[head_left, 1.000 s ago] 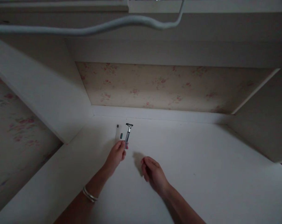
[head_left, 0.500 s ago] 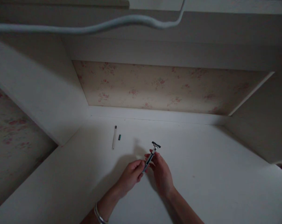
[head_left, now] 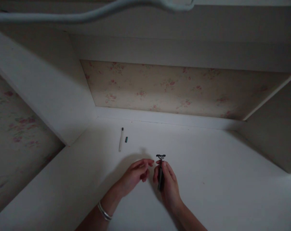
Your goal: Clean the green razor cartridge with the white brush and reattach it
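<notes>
My right hand [head_left: 171,186] is closed around the dark handle of a razor [head_left: 160,175], whose head points away from me at the top. Just left of it is my left hand [head_left: 136,175], apart from the razor, its index finger stretched toward it and the other fingers partly curled with nothing in them. Beyond my hands a white toothbrush [head_left: 121,141] with a dark head lies on the white surface. Beside the toothbrush lies a small dark-green piece [head_left: 126,139], too small to identify.
The white tabletop [head_left: 208,160] runs back to a low ledge below flowered wallpaper [head_left: 155,86]. White panels [head_left: 46,80] rise at the left and right. A pale cable or tube [head_left: 87,16] crosses the top of the view.
My left hand has let go of the razor's handle and moved slightly away. The razor is now in my right hand alone, turned more upright. The view has shifted slightly.
</notes>
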Tool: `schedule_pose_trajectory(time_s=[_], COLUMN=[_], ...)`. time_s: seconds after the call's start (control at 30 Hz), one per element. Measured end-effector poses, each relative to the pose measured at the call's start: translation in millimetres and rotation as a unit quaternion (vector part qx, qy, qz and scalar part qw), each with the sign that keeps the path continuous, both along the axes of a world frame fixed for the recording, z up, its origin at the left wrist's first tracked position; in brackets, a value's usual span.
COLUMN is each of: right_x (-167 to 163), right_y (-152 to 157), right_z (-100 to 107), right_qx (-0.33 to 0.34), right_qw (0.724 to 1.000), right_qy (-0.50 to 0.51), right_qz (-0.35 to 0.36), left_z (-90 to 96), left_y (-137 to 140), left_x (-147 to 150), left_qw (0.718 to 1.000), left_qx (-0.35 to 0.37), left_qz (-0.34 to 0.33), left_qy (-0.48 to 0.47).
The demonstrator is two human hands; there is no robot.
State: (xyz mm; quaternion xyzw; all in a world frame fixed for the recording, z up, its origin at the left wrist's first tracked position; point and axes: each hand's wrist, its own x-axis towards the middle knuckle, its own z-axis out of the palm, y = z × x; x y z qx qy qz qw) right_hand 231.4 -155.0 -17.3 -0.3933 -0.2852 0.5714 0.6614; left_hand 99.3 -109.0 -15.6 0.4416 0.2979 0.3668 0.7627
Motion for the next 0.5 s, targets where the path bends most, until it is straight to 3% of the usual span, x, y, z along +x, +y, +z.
schedule_pose_trajectory(time_s=[0.2,0.5], right_x=[-15,-16], right_y=[-17,-22], right_z=[-2,4], right_qx=[-0.046,-0.032], right_qw=[0.992,0.981], right_qy=[0.062,0.086], right_qz=[0.095,0.170], left_z=[-0.9,-6.4], left_y=[-2,1], left_x=[-3,-6], left_qw=[0.991,0.989], left_qx=[-0.047,-0.038], left_qz=[-0.054,-0.057], left_qy=[-0.112,-0.134])
